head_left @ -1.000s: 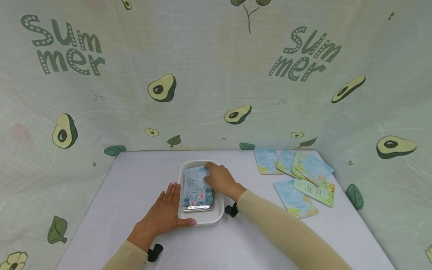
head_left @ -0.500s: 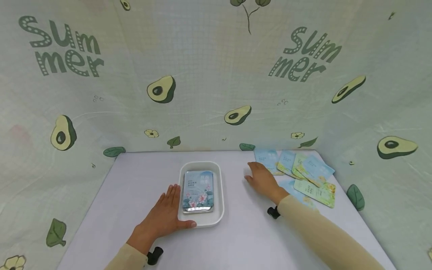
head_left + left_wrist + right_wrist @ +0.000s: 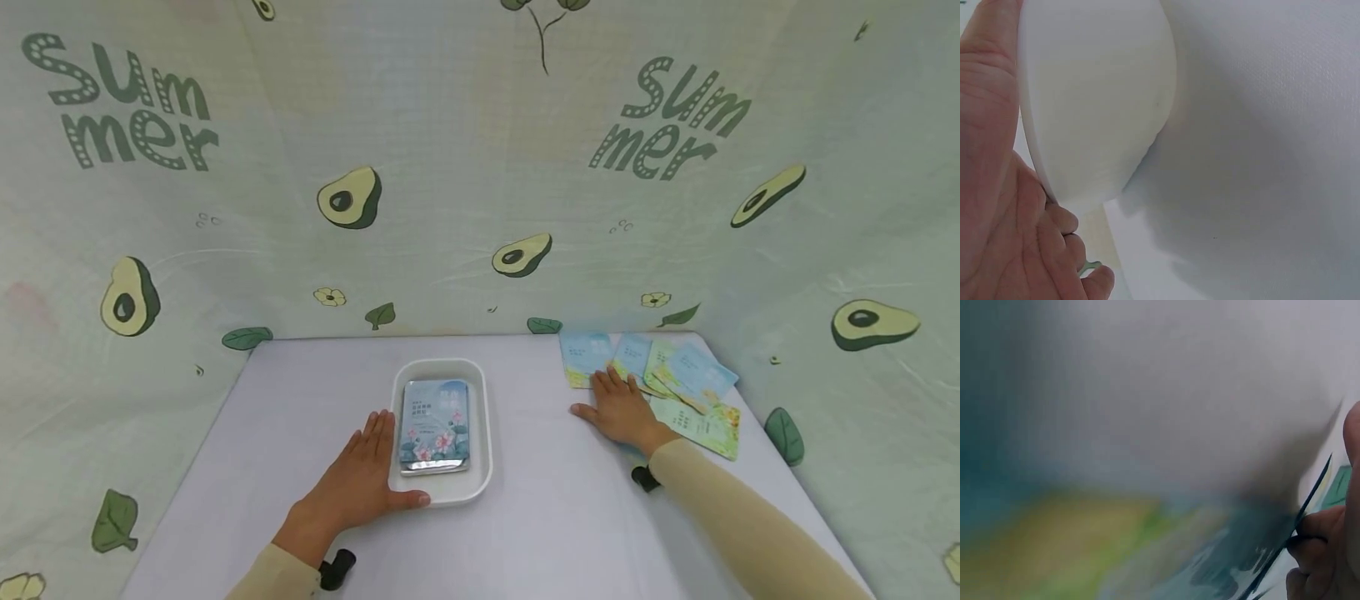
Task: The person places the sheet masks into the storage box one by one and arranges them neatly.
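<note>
My left hand (image 3: 348, 483) rests along the left side of a white tray (image 3: 483, 475), fingers straight and thumb at its front corner. In the left wrist view the tray's outer wall fills the space beside the palm. Inside the tray lies a stack of blue sachets (image 3: 435, 421) printed with pink flowers, a silver edge showing at the front. On the right, my right hand (image 3: 626, 417) lies with fingers outstretched over a blue and yellow-green sachet, which it mostly hides. The right wrist view shows this sachet (image 3: 1216, 556) blurred, with fingertips (image 3: 1316, 556) right at its edge.
Several light blue and green sachets overlap at the table's back right, among them a blue one (image 3: 587, 358) and a green one (image 3: 701, 427). A printed cloth (image 3: 450, 167) with avocados hangs behind the white table (image 3: 322, 375).
My right hand has left the sachet stack in the tray and moved right, onto the loose sachets. My left hand has stayed at the tray. The head view has shifted slightly.
</note>
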Motion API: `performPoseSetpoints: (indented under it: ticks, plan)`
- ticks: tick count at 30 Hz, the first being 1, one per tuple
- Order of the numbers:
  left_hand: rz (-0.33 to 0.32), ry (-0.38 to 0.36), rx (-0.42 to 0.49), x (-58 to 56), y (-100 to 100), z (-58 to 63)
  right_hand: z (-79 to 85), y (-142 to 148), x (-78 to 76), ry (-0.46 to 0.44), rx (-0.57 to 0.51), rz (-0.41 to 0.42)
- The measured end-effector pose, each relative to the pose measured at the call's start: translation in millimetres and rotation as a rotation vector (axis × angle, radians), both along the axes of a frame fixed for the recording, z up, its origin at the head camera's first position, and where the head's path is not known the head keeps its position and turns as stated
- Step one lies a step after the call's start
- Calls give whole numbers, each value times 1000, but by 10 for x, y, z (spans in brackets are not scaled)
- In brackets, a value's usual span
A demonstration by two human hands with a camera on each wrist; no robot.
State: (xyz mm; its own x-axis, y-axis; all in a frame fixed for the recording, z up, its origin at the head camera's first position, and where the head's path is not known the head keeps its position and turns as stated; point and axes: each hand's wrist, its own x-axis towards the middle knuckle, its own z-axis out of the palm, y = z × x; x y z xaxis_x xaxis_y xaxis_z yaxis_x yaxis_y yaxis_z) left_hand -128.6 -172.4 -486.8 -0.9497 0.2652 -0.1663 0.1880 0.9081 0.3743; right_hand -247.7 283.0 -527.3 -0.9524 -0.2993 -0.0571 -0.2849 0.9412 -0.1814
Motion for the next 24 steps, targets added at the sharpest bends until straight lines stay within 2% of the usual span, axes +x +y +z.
performPoseSetpoints:
  ticks: [5,9,18,21,24]
  plan:
    - [-3,0,-8,-2,-13,-26,14,-226,98,-57,-26,57]
    - [-3,-5,-9,-4,-17,-42,10,-375,246,-110,-45,108]
    - [-16,-9,3,-5,-11,-11,44,-516,791,-92,-56,235]
    - [-15,-12,12,-9,-10,4,150,-511,764,-71,-100,229]
    - [-11,-16,19,-21,-10,-3,234,-451,537,-20,-142,164]
